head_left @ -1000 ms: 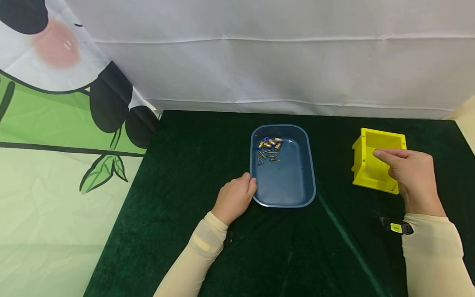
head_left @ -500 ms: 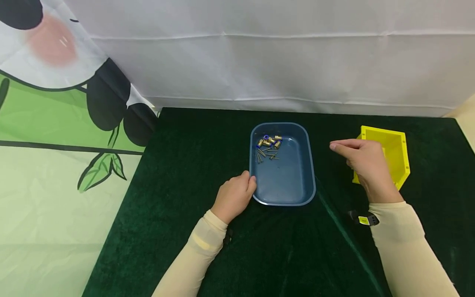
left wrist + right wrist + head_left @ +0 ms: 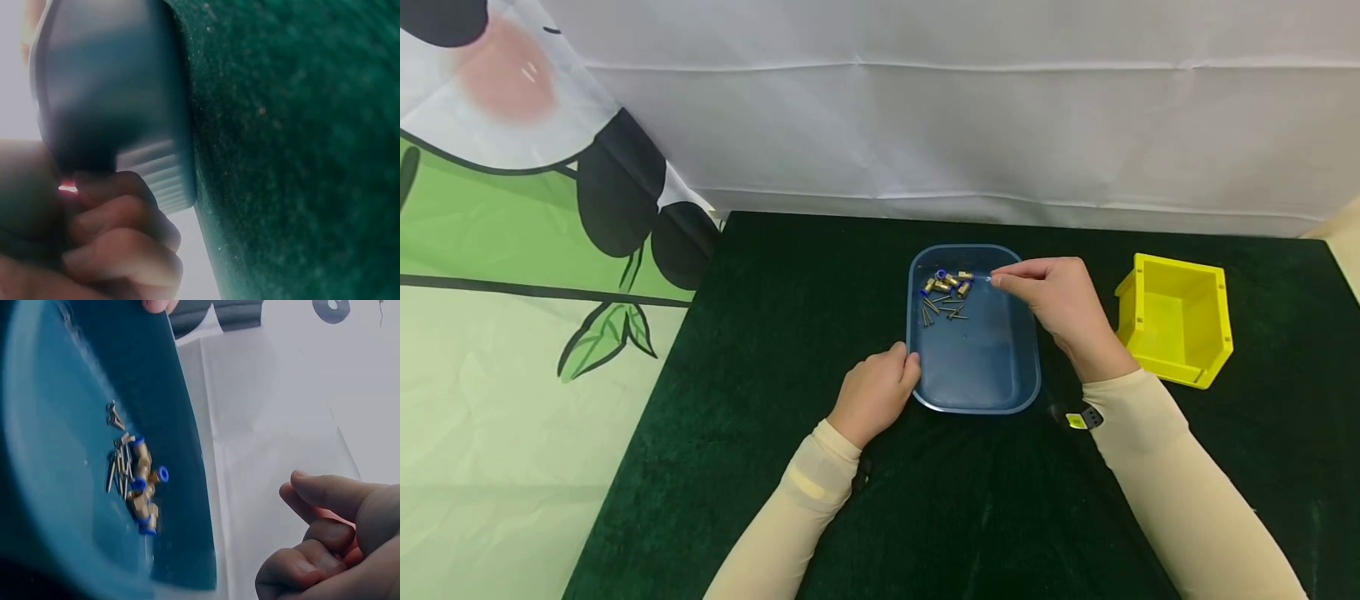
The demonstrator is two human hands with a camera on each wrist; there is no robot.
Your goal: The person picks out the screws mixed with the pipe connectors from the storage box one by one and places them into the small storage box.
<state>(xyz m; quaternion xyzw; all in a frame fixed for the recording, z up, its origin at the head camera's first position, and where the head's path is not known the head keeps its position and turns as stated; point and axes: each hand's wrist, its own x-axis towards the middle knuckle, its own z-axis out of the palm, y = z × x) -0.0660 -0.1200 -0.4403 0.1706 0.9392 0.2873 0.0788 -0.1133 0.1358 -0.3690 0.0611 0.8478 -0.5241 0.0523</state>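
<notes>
At the near left side of the blue tray (image 3: pixel 977 367), my left hand (image 3: pixel 872 396) grips the rim; in the left wrist view its curled fingers (image 3: pixel 125 247) lie against the tray wall (image 3: pixel 106 81). Several brass fittings with blue ends (image 3: pixel 942 286) and several small screws (image 3: pixel 931 306) lie in the tray's far left part. My right hand (image 3: pixel 1060 304) is over the tray's right rim, thumb and forefinger close together, other fingers bent. The right wrist view shows nothing between those fingertips (image 3: pixel 303 478), beside the fittings (image 3: pixel 142 503).
A yellow bin (image 3: pixel 1176 321) stands to the right of the tray. Both rest on a dark green cloth (image 3: pixel 970 500). Behind the table hangs a white sheet (image 3: pixel 955 142), with a printed cartoon curtain (image 3: pixel 497 225) at the left.
My right hand has moved left from over the yellow bin to the tray's right side. The bin, shifted slightly, is now uncovered. My left hand has kept its grip on the tray.
</notes>
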